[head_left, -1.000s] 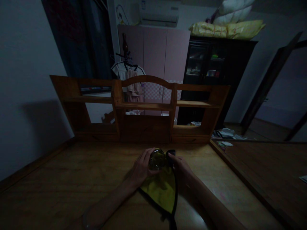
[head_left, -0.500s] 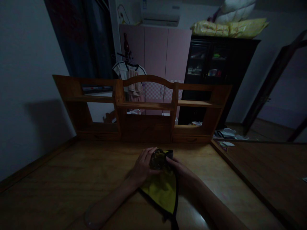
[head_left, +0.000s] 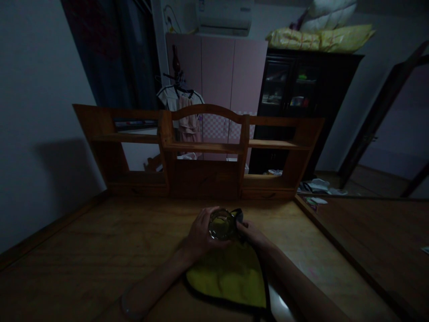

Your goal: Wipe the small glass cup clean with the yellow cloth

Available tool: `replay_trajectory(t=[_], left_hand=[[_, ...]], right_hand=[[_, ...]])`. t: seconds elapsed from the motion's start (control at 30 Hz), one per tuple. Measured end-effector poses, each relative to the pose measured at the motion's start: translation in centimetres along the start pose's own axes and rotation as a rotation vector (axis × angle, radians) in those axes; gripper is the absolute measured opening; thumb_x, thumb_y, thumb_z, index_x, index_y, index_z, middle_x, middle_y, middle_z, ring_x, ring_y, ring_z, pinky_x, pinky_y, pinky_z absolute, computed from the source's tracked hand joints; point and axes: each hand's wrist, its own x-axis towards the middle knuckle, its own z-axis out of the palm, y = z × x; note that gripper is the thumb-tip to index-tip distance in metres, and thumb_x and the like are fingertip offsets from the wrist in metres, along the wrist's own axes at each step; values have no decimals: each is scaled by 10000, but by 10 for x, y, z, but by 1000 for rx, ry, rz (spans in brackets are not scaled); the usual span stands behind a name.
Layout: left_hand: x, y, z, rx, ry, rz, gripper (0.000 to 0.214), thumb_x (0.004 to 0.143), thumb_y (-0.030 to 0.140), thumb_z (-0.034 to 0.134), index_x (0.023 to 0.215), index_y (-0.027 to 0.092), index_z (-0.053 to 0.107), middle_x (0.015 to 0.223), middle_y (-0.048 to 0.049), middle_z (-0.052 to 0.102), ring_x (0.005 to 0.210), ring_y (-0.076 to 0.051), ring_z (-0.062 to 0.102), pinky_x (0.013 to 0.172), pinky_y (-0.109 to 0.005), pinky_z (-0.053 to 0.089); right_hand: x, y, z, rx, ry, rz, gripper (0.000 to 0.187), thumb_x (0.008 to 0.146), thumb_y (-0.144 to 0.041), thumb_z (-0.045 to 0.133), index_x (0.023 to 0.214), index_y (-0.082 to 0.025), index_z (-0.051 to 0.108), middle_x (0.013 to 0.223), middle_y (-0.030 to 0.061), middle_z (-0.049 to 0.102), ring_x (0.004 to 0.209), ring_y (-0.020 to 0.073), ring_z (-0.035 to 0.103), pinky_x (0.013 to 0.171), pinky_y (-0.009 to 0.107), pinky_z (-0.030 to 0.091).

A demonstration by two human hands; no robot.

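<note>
A clear round glass (head_left: 220, 225) is gripped by my left hand (head_left: 200, 231), whose fingers and thumb curve around its left side. The round rim faces up toward me. My right hand (head_left: 252, 233) pinches a yellow cloth with dark edging (head_left: 229, 273) at the right side of the glass. A folded dark-edged corner of that cloth sticks up beside the rim, while the rest hangs below both hands over the tabletop. The glass's underside is hidden by my left hand and the cloth.
The wooden tabletop (head_left: 110, 241) extends around my hands. A wooden shelf unit (head_left: 203, 147) with small drawers stands along its back edge. Behind it are a pink wardrobe (head_left: 217, 71), a dark cabinet (head_left: 321, 89) and hanging clothes (head_left: 187, 112). A raised wooden edge (head_left: 330, 239) borders the right side.
The cloth has spread wider and swung to the right below my hands. The rim of the glass shows more clearly now. My right hand has shifted slightly right and down.
</note>
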Motion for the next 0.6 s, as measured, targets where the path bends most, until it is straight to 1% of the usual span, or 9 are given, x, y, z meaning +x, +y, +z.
replay_trajectory(t=[0.17, 0.27, 0.33, 0.47, 0.6], left_hand=[[-1, -1, 3, -63, 45, -118, 867, 590, 539, 820, 1290, 217, 422, 1216, -110, 562, 1116, -285, 568, 963, -430, 487], [-1, -2, 5, -110, 62, -165, 850, 602, 508, 824, 1292, 223, 419, 1216, -103, 558, 1116, -281, 570, 962, -434, 486], [0, -2, 5, -132, 70, -188, 837, 613, 479, 828, 1295, 226, 414, 1215, -97, 554, 1116, -278, 568, 963, -438, 483], [0, 0, 3, -142, 68, -176, 844, 601, 416, 849, 1300, 232, 413, 1228, -93, 538, 1130, -281, 551, 972, -444, 475], [0, 1, 1, -129, 49, -136, 862, 598, 416, 857, 1312, 239, 406, 1247, -104, 521, 1156, -301, 531, 978, -466, 465]], right_hand=[[-3, -1, 1, 71, -39, 28, 444, 696, -554, 752, 891, -156, 736, 770, 24, 721, 628, 144, 615, 597, 241, 443], [-5, -2, 2, 126, -36, 69, 460, 681, -514, 784, 936, -136, 730, 843, 60, 740, 685, 172, 656, 644, 264, 473], [-5, -2, 4, 136, -22, 81, 459, 666, -491, 803, 925, -119, 729, 850, 77, 744, 681, 178, 665, 643, 270, 482], [-4, -1, 7, 152, -11, 46, 455, 645, -475, 822, 914, -119, 733, 828, 68, 743, 685, 175, 667, 652, 270, 485], [-3, -1, 6, 128, -19, 37, 462, 617, -471, 840, 897, -116, 740, 846, 72, 743, 710, 179, 664, 650, 261, 479]])
